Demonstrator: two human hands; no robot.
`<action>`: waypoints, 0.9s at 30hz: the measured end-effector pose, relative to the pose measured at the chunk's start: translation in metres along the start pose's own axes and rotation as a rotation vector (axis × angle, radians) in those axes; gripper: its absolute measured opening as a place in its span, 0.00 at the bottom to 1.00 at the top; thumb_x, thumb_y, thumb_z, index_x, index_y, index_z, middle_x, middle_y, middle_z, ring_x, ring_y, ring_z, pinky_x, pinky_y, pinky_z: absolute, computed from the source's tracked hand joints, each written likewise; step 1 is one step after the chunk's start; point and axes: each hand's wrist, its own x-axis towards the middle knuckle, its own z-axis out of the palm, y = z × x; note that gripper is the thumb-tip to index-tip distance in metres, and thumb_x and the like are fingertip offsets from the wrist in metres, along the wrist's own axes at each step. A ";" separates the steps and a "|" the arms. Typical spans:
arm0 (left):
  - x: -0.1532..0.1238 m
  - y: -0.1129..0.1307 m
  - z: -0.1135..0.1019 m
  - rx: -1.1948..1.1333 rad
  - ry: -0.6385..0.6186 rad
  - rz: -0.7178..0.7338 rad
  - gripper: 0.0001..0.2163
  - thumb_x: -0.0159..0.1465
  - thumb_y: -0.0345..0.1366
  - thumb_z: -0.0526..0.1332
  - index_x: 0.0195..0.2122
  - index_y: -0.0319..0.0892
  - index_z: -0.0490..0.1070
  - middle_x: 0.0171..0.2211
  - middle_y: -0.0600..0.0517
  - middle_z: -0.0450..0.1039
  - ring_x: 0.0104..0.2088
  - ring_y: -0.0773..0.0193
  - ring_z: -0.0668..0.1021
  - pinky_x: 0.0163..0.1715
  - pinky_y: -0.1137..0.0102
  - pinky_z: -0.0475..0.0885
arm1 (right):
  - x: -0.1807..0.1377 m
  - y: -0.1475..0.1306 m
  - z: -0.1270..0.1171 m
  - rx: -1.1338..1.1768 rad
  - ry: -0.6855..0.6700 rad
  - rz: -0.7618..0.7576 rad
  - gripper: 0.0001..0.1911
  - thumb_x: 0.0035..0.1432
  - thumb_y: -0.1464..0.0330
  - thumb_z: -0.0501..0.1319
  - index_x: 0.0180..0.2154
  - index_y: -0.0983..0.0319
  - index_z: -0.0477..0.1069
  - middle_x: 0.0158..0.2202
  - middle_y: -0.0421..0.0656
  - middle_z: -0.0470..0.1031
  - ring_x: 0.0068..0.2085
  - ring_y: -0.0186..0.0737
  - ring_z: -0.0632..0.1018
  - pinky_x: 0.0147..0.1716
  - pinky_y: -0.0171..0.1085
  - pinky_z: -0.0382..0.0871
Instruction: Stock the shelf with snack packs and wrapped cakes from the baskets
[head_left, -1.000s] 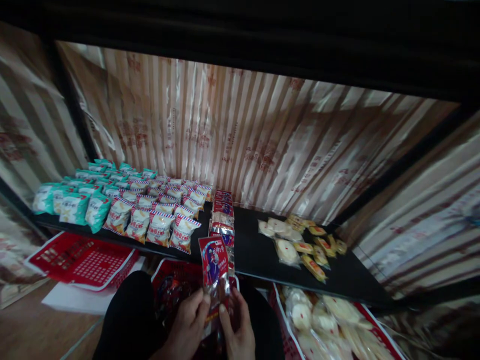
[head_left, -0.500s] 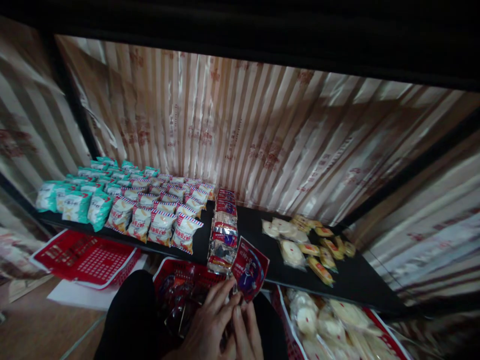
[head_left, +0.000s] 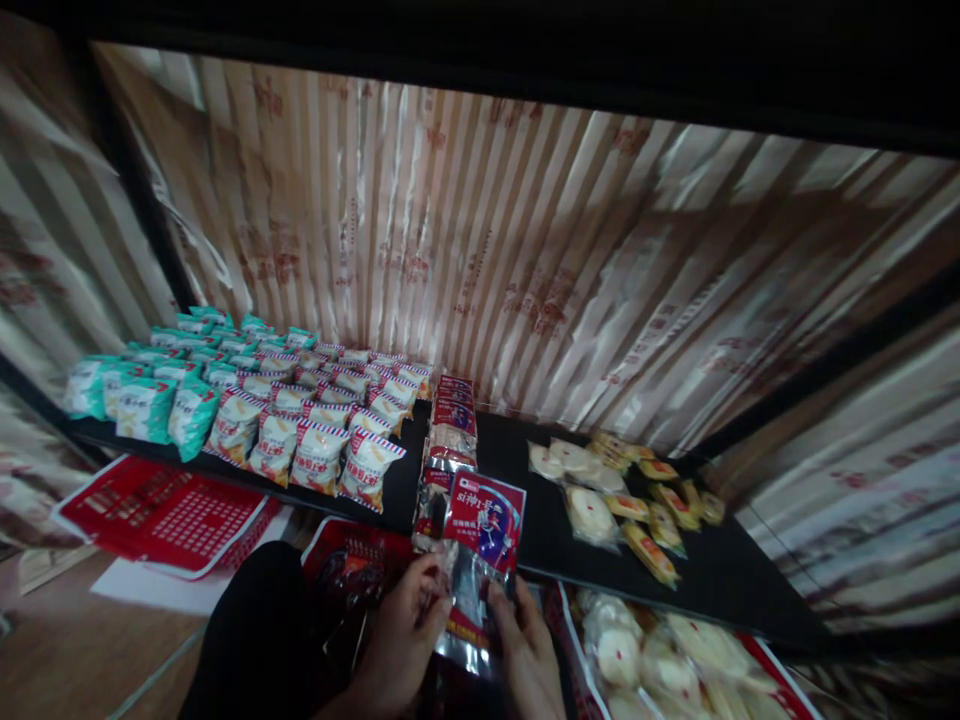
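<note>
You are holding a red snack packet (head_left: 480, 540) upright between both hands, your left hand (head_left: 409, 630) pinching its lower left edge and your right hand (head_left: 525, 650) closing its grip on the lower right, so the packet is rising above your fingers just before the black shelf (head_left: 540, 530).

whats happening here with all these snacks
A person crouches at a low black shelf. Both hands, left hand and right hand, hold a red snack packet upright at the shelf's front edge, beside a row of like red packets. Teal packets and striped packets fill the left.
</note>
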 end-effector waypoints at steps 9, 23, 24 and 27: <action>0.026 0.017 0.005 -0.113 0.081 -0.021 0.25 0.56 0.40 0.59 0.53 0.38 0.57 0.35 0.49 0.72 0.33 0.63 0.76 0.32 0.72 0.70 | 0.034 -0.019 0.010 -0.281 0.110 -0.179 0.33 0.42 0.51 0.64 0.49 0.61 0.67 0.36 0.43 0.78 0.38 0.46 0.77 0.38 0.38 0.69; 0.011 0.031 -0.004 -0.269 0.164 -0.337 0.27 0.47 0.45 0.63 0.47 0.41 0.61 0.25 0.55 0.69 0.22 0.66 0.73 0.21 0.73 0.66 | 0.027 -0.006 0.007 0.033 -0.081 0.048 0.46 0.37 0.53 0.69 0.56 0.63 0.59 0.31 0.42 0.78 0.33 0.43 0.78 0.32 0.38 0.70; 0.013 0.036 -0.004 -0.298 0.169 -0.342 0.26 0.47 0.44 0.63 0.46 0.41 0.62 0.27 0.54 0.70 0.24 0.66 0.73 0.22 0.73 0.66 | 0.029 -0.008 0.008 0.056 -0.080 0.055 0.45 0.37 0.53 0.69 0.56 0.63 0.60 0.31 0.42 0.78 0.33 0.43 0.78 0.32 0.38 0.71; 0.020 0.046 -0.007 -0.354 0.144 -0.372 0.21 0.48 0.41 0.63 0.43 0.40 0.65 0.30 0.52 0.72 0.28 0.65 0.74 0.24 0.73 0.67 | 0.033 -0.012 0.011 0.113 -0.093 0.080 0.43 0.37 0.55 0.70 0.54 0.64 0.61 0.32 0.43 0.78 0.33 0.43 0.78 0.34 0.38 0.71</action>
